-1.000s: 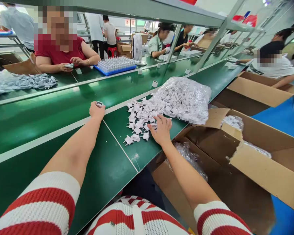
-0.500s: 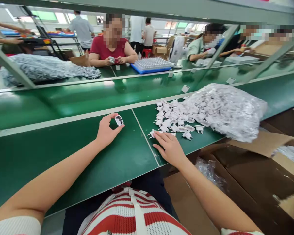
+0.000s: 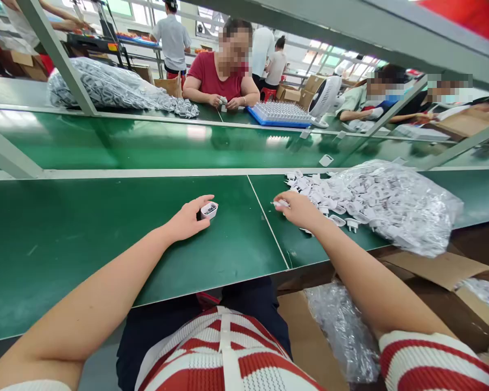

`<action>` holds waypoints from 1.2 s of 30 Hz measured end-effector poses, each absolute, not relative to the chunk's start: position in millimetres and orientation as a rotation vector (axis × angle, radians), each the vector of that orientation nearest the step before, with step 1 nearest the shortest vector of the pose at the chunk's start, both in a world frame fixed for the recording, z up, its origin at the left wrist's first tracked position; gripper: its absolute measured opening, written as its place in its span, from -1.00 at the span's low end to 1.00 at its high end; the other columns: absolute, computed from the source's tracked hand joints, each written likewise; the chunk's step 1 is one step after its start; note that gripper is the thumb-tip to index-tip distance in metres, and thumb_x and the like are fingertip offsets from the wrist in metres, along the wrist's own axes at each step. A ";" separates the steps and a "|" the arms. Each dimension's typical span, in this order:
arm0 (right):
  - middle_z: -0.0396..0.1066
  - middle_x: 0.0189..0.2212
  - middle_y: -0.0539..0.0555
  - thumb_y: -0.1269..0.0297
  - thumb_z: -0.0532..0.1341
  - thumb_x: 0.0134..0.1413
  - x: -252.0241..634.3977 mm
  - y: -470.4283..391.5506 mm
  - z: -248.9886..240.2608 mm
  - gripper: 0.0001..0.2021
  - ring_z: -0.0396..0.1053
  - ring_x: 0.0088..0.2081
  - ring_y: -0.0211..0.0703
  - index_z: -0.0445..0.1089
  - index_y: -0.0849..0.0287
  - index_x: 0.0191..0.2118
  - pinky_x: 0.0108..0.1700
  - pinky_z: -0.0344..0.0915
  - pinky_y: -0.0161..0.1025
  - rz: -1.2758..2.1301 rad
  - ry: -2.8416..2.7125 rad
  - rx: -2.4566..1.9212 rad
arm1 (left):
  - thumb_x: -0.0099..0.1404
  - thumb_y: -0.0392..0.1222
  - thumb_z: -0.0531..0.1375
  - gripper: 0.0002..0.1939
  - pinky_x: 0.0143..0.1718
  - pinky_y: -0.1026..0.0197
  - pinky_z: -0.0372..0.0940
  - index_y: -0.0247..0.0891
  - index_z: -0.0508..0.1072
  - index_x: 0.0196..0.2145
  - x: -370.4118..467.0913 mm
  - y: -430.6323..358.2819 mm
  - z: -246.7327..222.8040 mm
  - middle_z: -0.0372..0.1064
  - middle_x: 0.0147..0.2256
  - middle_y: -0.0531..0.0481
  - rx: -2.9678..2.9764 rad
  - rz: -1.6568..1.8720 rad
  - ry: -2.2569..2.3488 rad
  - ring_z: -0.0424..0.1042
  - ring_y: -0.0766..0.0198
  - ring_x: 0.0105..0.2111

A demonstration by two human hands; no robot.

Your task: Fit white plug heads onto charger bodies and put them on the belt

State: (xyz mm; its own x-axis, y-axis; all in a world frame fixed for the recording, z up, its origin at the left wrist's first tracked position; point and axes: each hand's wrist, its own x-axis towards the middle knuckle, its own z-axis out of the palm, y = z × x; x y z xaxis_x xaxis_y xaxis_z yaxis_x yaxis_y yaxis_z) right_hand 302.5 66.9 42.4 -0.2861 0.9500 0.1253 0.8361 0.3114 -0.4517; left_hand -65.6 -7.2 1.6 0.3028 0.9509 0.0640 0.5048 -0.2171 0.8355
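Casing (image 3: pixel 209 210), open end up, long axis slantwise

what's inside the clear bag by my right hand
Through the plastic bag, white plug pieces show, with more spilling from its left side. Whatever lies deeper is covered.

Person in red shirt (image 3: pixel 204 70) sitting across line, holding small pale item (image 3: pixel 223 101). Blue tray (image 3: pixel 280 123) lying beside that person, bearing rows of small upright pieces. White fan (image 3: pixel 325 98) standing just beyond tray's right end. Clear bag (image 3: pixel 106 84) lying at upper left, grey parts (image 3: pixel 185 108) spilling from its right end. Person in light blue shirt (image 3: pixel 172 41) standing behind. Grey metal beam (image 3: pixel 350 33) crossing overhead. Crumpled clear plastic (image 3: pixel 342 326) lying in open cardboard box (image 3: pixel 305 336), lower right.
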 end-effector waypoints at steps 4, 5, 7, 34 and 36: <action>0.61 0.02 0.18 0.09 0.07 0.45 243.2 70.5 52.3 -0.62 0.58 -0.02 0.02 0.50 0.09 0.14 0.12 0.50 0.07 0.714 -2.160 -1.416 | 0.19 0.03 0.34 -0.23 0.22 -0.09 0.35 -0.17 0.31 0.31 -69.6 2.1 -3.0 0.50 0.17 -0.15 1.785 0.831 1.283 0.50 -0.01 0.12; 0.63 0.01 0.15 0.04 0.01 0.49 227.4 70.6 50.7 -0.58 0.61 -0.07 -0.03 0.50 0.08 0.15 0.06 0.54 0.01 0.826 -2.153 -1.361 | 0.18 0.08 0.36 -0.31 0.17 -0.07 0.39 -0.18 0.39 0.22 -68.9 2.7 -3.4 0.51 0.13 -0.15 1.775 0.867 1.313 0.51 -0.01 0.08; 0.64 -0.01 0.17 -0.11 0.10 0.45 199.5 69.3 45.3 -0.54 0.63 -0.07 -0.05 0.51 0.11 0.11 0.03 0.57 -0.04 1.280 -1.977 -1.172 | 0.20 0.15 0.35 -0.49 0.06 -0.04 0.43 -0.18 0.51 0.01 -66.9 2.9 -3.1 0.54 0.01 -0.13 1.782 0.902 1.373 0.53 0.01 -0.02; 0.66 -0.13 0.06 0.04 0.30 0.37 154.0 43.3 6.9 -0.78 0.59 -0.09 -0.06 0.60 0.02 -0.08 0.08 0.53 -0.04 0.545 -2.072 -0.747 | 0.20 0.05 0.42 -0.71 -0.10 0.13 0.36 -0.19 0.60 -0.22 -58.9 2.4 3.6 0.55 -0.19 0.02 1.810 0.897 1.386 0.52 0.13 -0.16; 0.65 -0.11 0.06 -0.01 0.32 0.34 154.7 43.5 7.0 -0.75 0.59 -0.05 -0.02 0.59 0.02 -0.07 0.14 0.51 0.01 0.549 -2.095 -0.744 | 0.20 0.05 0.42 -0.71 -0.12 0.13 0.36 -0.18 0.60 -0.23 -58.5 2.4 4.0 0.55 -0.19 0.02 1.815 0.887 1.395 0.52 0.13 -0.16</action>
State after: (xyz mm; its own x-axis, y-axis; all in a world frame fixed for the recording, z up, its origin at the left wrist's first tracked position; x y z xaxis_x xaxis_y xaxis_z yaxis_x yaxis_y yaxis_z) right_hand 154.7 43.5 7.0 -0.4836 0.6734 0.5592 0.3129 0.7297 -0.6080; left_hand -58.5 2.4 4.0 0.1957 0.9741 0.1136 0.5161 -0.2008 0.8327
